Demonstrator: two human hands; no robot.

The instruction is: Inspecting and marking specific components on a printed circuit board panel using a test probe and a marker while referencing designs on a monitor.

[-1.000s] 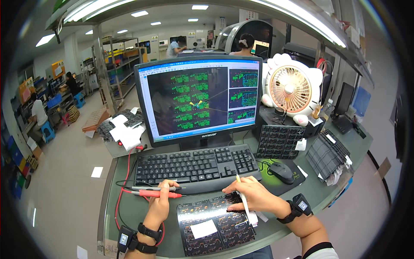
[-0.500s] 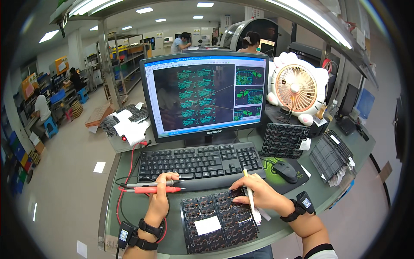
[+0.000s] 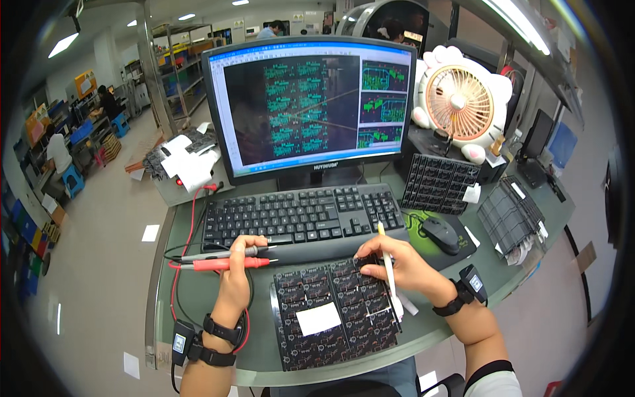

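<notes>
Shift since half a second ago: the head view has tipped downward, so your monitor (image 3: 281, 112), keyboard (image 3: 291, 215) and both hands sit higher in the picture, while your hold on each side looks much the same.
Left hand (image 3: 235, 281): your thumb and fingers are closed on two probes, a red probe (image 3: 215, 264) and a grey probe (image 3: 217, 255), lying one beside the other with tips toward the right, near the keyboard's front edge.
Right hand (image 3: 411, 266): you hold a white pen (image 3: 389, 261), its yellowish end up; your thumb and forefinger, slightly apart, reach the far right corner of the board panel, but whether they pinch it cannot be told.
Board panel (image 3: 357, 317): dark, on the green desk (image 3: 260, 347) in front of your keyboard, between your hands, with a white slip (image 3: 319, 319) on its left half.
Monitor screen: a teal layout on black fills most of it, with three smaller panes down its right side.
Mouse (image 3: 440, 236): black, on a green and black mat (image 3: 418, 239) right of your keyboard.
Beyond the mouse: an upright dark panel (image 3: 440, 182), then a white fan (image 3: 456, 102) with a pinkish ring.
</notes>
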